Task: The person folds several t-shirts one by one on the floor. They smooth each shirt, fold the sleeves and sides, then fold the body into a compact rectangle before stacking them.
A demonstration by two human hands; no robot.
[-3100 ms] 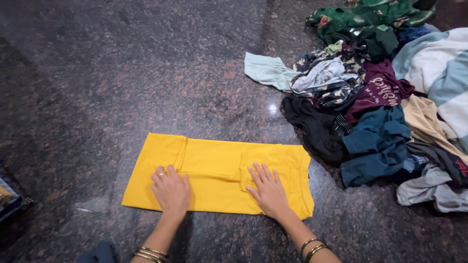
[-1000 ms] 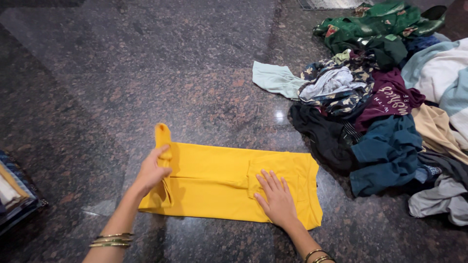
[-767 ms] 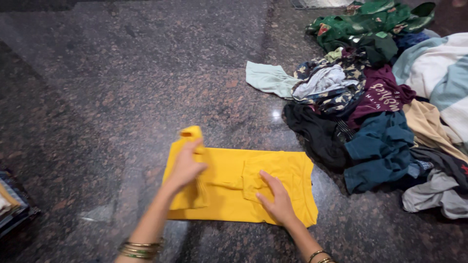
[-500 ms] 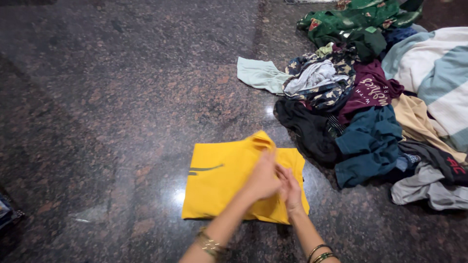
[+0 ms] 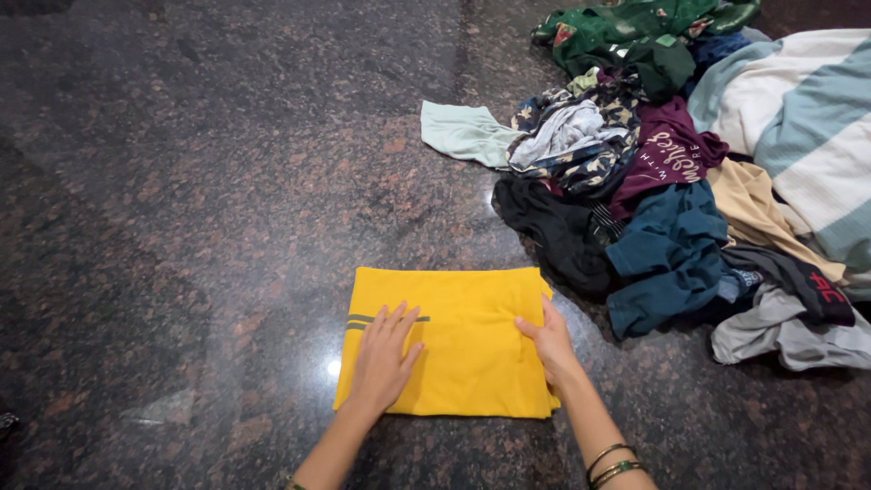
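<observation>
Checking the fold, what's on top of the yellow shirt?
Both hands lie flat on the yellow shirt: left hand, right hand. Its inner layers are hidden.

Yellow garment (image 5: pixel 472 349): matt smooth cloth. Floor (image 5: pixel 209 181): glossy polished speckled stone. Clothes pile (image 5: pixel 671 172): crumpled cloth.

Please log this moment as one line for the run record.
left hand: flat on folded yellow cloth garment | right hand: at its right edge | surface: dark speckled stone floor | nearby: heap of mixed clothes
</observation>
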